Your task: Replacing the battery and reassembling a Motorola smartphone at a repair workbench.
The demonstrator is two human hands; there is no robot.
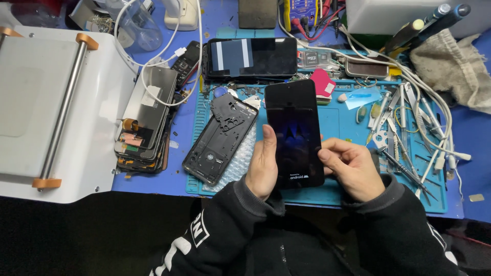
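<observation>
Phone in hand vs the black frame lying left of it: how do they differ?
The phone is held between the left hand and right hand; the frame lies untouched, partly on bubble wrap. The phone's screen is lit, showing a faint logo; the frame is an open shell with no screen. The phone stands near upright in view; the frame is tilted. Both are dark and phone-shaped.

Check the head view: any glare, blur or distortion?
Head view: sharp overall; soft glare on the white machine; the phone in the left hand and right hand shows a dim lit screen, readable; edges bend slightly from the wide lens; foreground sleeves dark.
</observation>
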